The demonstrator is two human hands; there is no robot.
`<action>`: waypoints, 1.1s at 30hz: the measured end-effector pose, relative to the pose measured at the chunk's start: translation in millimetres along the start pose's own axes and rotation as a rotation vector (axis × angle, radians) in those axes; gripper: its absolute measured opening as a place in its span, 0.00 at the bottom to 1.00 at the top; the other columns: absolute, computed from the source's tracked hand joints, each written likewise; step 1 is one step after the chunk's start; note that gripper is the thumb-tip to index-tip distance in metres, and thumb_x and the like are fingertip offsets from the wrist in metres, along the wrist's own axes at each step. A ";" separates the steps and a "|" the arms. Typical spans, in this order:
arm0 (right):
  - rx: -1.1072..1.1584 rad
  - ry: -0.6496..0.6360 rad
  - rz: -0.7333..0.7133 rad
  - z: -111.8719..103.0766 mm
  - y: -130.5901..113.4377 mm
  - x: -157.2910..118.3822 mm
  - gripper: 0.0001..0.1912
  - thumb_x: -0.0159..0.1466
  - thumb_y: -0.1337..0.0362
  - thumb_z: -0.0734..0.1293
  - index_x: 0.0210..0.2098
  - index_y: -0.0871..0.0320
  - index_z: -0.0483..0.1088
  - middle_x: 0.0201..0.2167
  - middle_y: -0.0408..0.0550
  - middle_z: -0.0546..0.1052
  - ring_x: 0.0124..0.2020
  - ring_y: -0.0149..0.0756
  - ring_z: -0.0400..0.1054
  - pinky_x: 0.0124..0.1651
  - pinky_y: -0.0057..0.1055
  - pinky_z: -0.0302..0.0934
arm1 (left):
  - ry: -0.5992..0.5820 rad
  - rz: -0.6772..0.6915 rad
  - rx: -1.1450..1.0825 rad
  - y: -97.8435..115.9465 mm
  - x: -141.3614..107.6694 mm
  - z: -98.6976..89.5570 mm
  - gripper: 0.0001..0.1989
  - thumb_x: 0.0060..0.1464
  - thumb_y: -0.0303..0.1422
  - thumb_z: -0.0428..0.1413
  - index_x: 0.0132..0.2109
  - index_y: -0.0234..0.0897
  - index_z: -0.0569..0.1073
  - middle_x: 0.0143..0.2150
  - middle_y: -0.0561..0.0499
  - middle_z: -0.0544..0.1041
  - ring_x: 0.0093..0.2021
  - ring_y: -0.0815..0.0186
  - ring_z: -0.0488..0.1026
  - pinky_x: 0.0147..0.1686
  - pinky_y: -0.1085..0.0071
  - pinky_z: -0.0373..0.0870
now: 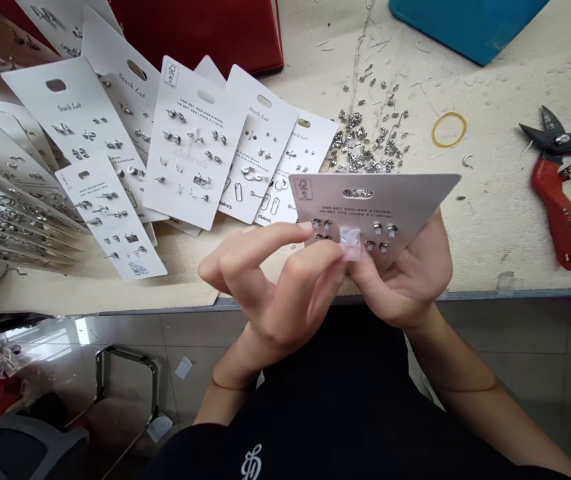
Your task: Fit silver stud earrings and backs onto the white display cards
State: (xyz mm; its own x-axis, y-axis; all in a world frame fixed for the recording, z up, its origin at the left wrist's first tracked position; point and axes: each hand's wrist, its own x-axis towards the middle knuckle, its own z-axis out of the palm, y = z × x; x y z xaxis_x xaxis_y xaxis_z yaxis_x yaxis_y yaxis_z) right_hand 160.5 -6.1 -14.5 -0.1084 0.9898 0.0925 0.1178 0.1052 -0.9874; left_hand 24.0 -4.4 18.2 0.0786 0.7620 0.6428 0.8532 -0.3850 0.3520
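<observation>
Hands busy | left hand (275, 287) is pinching a clear plastic piece (350, 241) against the earring card (380, 200) | right hand (410, 280) is gripping that card's lower edge, at 12 o'clock | red-handled snips (558, 200) are lying at 2 o'clock

Bright, even light falls from above, leaving only faint, soft shadows under the white cardboard earring cards (195, 143). The tilted white card (380, 207) looks greyer, shaded. The small clear plastic square (350, 243) catches a pale highlight, and glare whitens a patch of the grey tile floor (82, 330). The wide lens bows the pale table (490, 260) edge, and the left hand (275, 293) looks slightly soft.
</observation>
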 end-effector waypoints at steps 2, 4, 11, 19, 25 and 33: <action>-0.086 0.082 -0.115 0.5 1.6 0.3 0.19 0.69 0.64 0.63 0.58 0.47 0.62 0.32 0.43 0.76 0.33 0.36 0.74 0.38 0.34 0.75 | 0.004 -0.003 -0.006 1.3 1.0 -0.2 0.05 0.59 0.31 0.60 0.41 0.47 0.73 0.41 0.48 0.70 0.41 0.59 0.66 0.39 0.57 0.65; -0.179 0.153 -0.189 1.0 2.9 1.1 0.18 0.68 0.64 0.65 0.56 0.47 0.65 0.31 0.42 0.75 0.34 0.36 0.73 0.35 0.33 0.74 | 0.009 -0.046 -0.005 2.2 2.5 -0.4 0.05 0.58 0.32 0.60 0.40 0.47 0.73 0.39 0.49 0.69 0.41 0.58 0.65 0.39 0.57 0.65; -0.199 0.135 -0.280 1.6 3.4 4.6 0.23 0.67 0.68 0.65 0.59 0.45 0.61 0.32 0.41 0.74 0.27 0.31 0.69 0.28 0.26 0.69 | 0.056 -0.081 0.042 6.3 3.6 2.0 0.03 0.59 0.35 0.59 0.37 0.51 0.72 0.33 0.46 0.65 0.39 0.55 0.63 0.35 0.52 0.64; -0.130 0.100 -0.273 -0.7 4.4 2.8 0.26 0.66 0.68 0.65 0.62 0.46 0.60 0.33 0.42 0.74 0.25 0.31 0.68 0.27 0.27 0.68 | 0.061 -0.180 -0.105 16.7 -2.3 11.3 0.05 0.60 0.33 0.60 0.38 0.50 0.71 0.33 0.47 0.64 0.35 0.58 0.62 0.29 0.54 0.66; -0.125 0.156 -0.287 1.0 3.6 2.4 0.27 0.65 0.70 0.66 0.61 0.47 0.62 0.30 0.39 0.73 0.23 0.29 0.66 0.27 0.26 0.66 | 0.144 -0.194 -0.172 15.9 -3.7 17.9 0.07 0.57 0.32 0.63 0.35 0.48 0.73 0.33 0.50 0.64 0.35 0.61 0.62 0.31 0.57 0.64; -0.185 0.200 -0.346 2.1 5.2 4.0 0.27 0.64 0.71 0.66 0.62 0.52 0.63 0.26 0.38 0.73 0.23 0.29 0.67 0.28 0.26 0.68 | 0.221 -0.159 -0.180 15.3 -6.1 22.1 0.05 0.57 0.30 0.63 0.35 0.44 0.75 0.32 0.50 0.66 0.35 0.64 0.63 0.28 0.62 0.61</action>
State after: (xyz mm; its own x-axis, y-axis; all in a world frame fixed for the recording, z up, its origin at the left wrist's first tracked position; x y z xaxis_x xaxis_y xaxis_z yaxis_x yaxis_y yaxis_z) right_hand 158.5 -1.8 -19.6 0.0189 0.8906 0.4545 0.2849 0.4309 -0.8562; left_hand 47.9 -3.4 4.7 -0.1793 0.6959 0.6954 0.7395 -0.3709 0.5618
